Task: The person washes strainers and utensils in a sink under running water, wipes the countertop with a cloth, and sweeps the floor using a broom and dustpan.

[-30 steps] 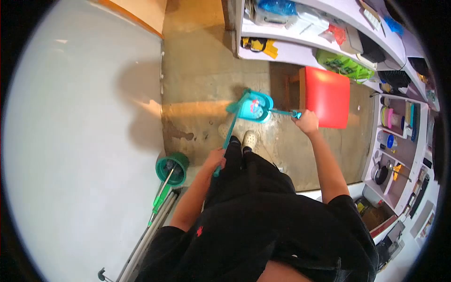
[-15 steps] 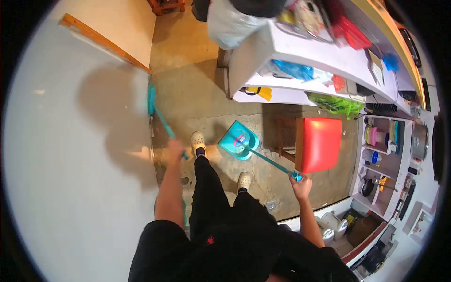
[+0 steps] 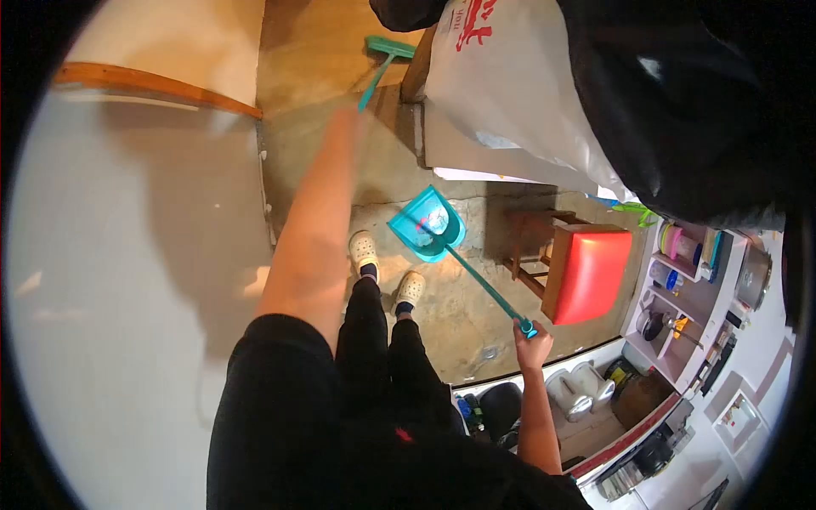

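Note:
My left hand (image 3: 347,123), smeared by motion, is stretched far forward and closed round the handle of a green broom (image 3: 374,83). The broom's head lies on the floor beside the foot of the shelf unit, at the top of the view. My right hand (image 3: 532,343) is wrapped round the top end of the long handle of a teal dustpan (image 3: 412,223). The pan rests on the floor ahead of my clogs (image 3: 364,250), its open edge facing the upper left. Coloured marks show inside the pan.
A stool with a red seat (image 3: 597,276) stands right of the dustpan. White (image 3: 501,81) and black bags (image 3: 663,102) overhang the shelf unit. A pale wall (image 3: 110,272) runs along the left. Shelves with kitchenware (image 3: 680,297) stand at the right.
The broom has gone from the left wall forward and right to the shelf foot, with my left arm extended. My right foot has stepped closer to the left one. The bags loom larger.

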Demonstrator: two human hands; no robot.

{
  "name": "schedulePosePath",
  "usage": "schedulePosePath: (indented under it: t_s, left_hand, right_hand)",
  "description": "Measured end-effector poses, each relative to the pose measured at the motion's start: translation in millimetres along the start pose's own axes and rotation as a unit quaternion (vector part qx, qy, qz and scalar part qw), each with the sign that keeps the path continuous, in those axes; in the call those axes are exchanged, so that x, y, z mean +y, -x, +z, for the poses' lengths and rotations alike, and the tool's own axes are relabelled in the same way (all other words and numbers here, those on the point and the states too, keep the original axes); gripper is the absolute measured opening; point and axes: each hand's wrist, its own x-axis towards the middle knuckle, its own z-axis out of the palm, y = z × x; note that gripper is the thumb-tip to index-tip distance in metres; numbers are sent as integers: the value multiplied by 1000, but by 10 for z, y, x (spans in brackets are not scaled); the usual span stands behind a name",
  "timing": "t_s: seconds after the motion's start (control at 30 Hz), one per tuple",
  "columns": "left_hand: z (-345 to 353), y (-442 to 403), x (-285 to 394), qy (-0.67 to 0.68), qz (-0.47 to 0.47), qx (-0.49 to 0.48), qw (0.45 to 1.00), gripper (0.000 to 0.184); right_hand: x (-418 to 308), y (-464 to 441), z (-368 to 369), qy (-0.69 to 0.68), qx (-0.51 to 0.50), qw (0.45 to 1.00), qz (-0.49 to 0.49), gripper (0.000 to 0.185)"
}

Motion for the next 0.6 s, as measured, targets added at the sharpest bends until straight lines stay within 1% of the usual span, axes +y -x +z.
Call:
schedulePosePath:
  t_s: [0.03,0.07,0.1,0.13,0.17,0.23,0.27,0.3,0.4,0.47,0.53,0.57,0.6]
  left_hand:
    - [19,324,-82,4,32,66,997,33]
    - [-163,801,-28,49,-38,-59,996,34]
    - [70,1204,-209,67,112,130,983,37]
    - [307,1566,-399,35,-3,-23,999,42]
    - [374,1989,-390,-17,-89,-142,986,49]
    - [640,2954,-594,-37,-64,-136,988,53]
    - [509,3444,-563,-37,-46,-133,989,49]
    - [333,3794,-493,-37,-30,-132,990,45]
    - [-40,4155,-650,-109,-4,-225,968,38]
    - [-290,4073,-494,-18,-52,-146,988,34]
    - [-462,3821,-186,-17,-43,-99,994,32]
    - [-496,3652,-44,10,10,-62,998,31]
    - [-323,3360,-129,12,92,-18,996,32]
  right_hand:
    - [0,-7,-2,-1,1,1000,-2,35]
    - [-6,-28,-8,-2,4,1000,-5,37]
    - [-14,-52,-29,-2,9,1000,-6,38]
    - [-53,-68,-46,-9,4,1000,-7,38]
    - [-70,-79,-40,-1,3,1000,-13,38]
    - [-77,-88,-23,15,0,1000,-25,37]
    - [-66,-82,-17,14,-3,998,-54,36]
    - [-108,-80,-14,21,2,998,-51,35]
    - [-170,-52,-40,45,4,998,-36,32]
    - [-146,-22,-85,57,0,998,-16,31]
    - [-54,78,-202,0,-8,1000,5,31]
    - [7,115,-236,-29,-13,999,14,30]
    - [75,162,-243,-23,-11,999,21,30]
